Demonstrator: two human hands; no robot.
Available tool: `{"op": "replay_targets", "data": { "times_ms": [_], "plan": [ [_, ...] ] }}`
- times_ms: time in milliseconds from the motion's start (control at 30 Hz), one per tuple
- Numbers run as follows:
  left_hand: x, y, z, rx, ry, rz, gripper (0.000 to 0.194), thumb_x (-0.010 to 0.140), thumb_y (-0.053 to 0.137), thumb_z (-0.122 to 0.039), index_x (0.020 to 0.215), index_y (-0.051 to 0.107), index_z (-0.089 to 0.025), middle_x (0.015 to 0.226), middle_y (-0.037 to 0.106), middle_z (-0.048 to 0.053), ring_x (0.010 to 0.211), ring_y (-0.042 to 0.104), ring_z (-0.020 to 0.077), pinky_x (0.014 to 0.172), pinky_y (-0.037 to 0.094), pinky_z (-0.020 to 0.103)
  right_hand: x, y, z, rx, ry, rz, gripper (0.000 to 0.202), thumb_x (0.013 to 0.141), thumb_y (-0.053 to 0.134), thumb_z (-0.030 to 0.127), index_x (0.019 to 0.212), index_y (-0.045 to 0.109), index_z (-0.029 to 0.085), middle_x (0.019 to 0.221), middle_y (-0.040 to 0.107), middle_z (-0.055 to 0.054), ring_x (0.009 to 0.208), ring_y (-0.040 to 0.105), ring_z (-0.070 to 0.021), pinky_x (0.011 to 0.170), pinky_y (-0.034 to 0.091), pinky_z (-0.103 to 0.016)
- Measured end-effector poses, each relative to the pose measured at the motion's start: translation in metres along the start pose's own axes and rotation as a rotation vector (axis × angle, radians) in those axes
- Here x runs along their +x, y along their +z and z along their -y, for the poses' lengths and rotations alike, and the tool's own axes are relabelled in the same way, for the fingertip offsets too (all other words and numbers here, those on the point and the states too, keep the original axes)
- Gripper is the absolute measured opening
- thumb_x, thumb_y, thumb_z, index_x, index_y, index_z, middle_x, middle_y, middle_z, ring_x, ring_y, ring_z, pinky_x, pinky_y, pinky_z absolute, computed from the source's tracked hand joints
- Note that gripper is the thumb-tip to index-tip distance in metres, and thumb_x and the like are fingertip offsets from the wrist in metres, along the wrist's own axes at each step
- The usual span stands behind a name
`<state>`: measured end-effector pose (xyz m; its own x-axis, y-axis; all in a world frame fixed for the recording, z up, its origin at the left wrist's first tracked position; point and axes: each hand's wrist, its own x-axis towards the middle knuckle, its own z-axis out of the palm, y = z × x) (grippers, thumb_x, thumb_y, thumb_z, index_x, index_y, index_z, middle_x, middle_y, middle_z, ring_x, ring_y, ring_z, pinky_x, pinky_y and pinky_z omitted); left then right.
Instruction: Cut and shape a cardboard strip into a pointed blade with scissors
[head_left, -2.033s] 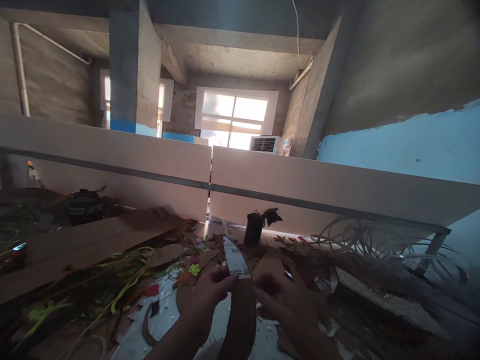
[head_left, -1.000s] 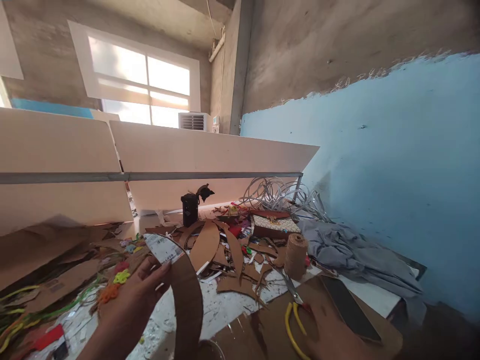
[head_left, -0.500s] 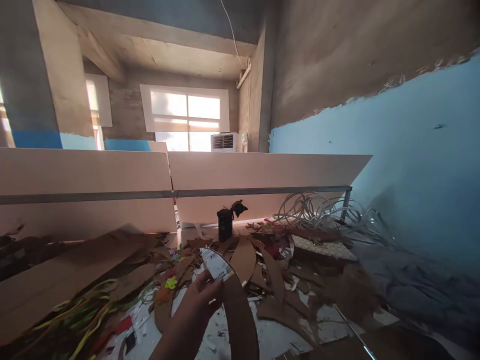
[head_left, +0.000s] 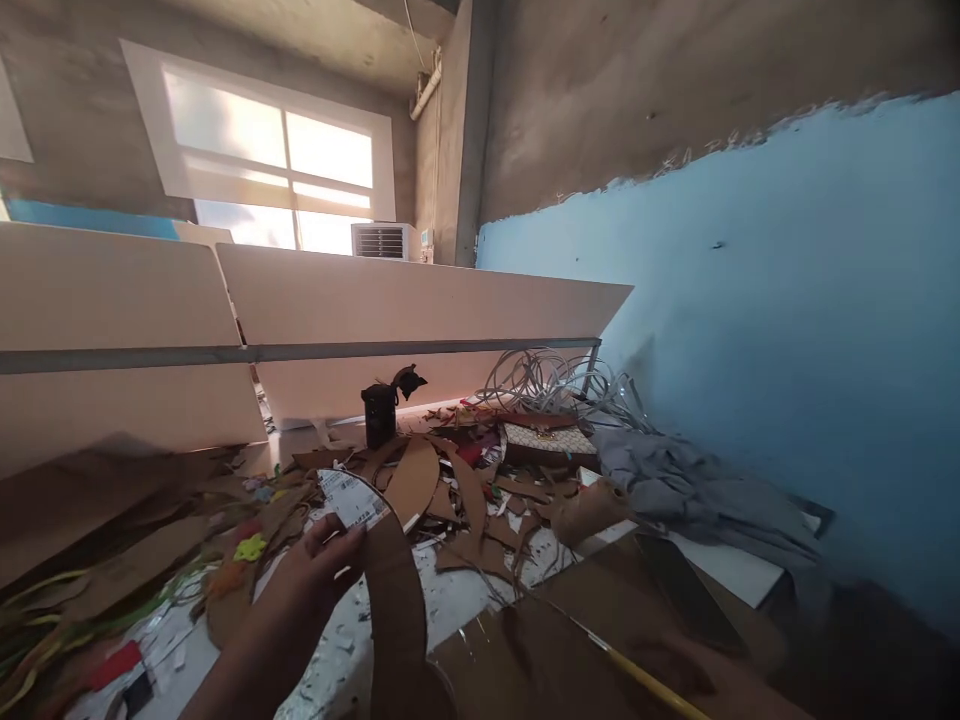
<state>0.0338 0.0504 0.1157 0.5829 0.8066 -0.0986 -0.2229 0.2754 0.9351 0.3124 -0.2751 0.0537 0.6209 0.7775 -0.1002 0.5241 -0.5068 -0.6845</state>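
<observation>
My left hand point(head_left: 322, 570) pinches the edge of a curved strip of brown cardboard point(head_left: 397, 610) between thumb and fingers. A white printed label point(head_left: 352, 498) covers the strip's upper end. At the lower right, dark and partly blurred, my right hand point(head_left: 686, 670) is closed around a thin brush point(head_left: 637, 672) with a yellow handle and a metal ferrule. The brush slants up to the left, its thin end over a brown cardboard sheet point(head_left: 555, 650). Cut cardboard pieces point(head_left: 412, 485) lie just beyond the held strip.
A black cylindrical container point(head_left: 380, 415) stands behind the scraps. Farther right are a patterned handbag point(head_left: 547, 440), coiled pale strips point(head_left: 540, 380) and grey cloth point(head_left: 675, 480). A dark flat rectangular object point(head_left: 686, 590) lies near my right hand. White panels point(head_left: 420, 300) stand across the back.
The view has turned right, so the scene has shifted left. The brush has moved left over the cardboard, and my right hand shows now. My left hand keeps its hold on the strip.
</observation>
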Motion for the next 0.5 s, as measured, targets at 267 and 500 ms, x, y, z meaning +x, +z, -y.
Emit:
{"op": "replay_targets", "data": {
  "times_ms": [267,500],
  "plan": [
    [-0.002,0.007,-0.004,-0.025,-0.046,-0.021,0.052,0.046,0.094,-0.036,0.087,0.065,-0.023,0.096,0.074,0.002,0.093,0.067,0.0247,0.078,0.054,0.032,0.009,-0.014,-0.009,0.149,0.027,0.188,0.051,0.065,0.063,0.032,0.112,0.072,0.016,0.120,0.072,-0.013,0.115,0.065,-0.0313,0.099,0.049,-0.036],
    [0.005,-0.001,0.005,0.000,-0.033,-0.046,0.047,0.050,0.093,-0.037,0.086,0.066,-0.024,0.088,0.072,-0.001,0.089,0.066,0.0215,0.077,0.056,0.030,-0.016,-0.017,-0.004,-0.186,0.015,0.142,0.085,0.053,0.069,0.018,0.137,0.055,0.014,0.136,0.059,-0.019,0.128,0.052,-0.0366,0.109,0.039,-0.041]
  ]
}}
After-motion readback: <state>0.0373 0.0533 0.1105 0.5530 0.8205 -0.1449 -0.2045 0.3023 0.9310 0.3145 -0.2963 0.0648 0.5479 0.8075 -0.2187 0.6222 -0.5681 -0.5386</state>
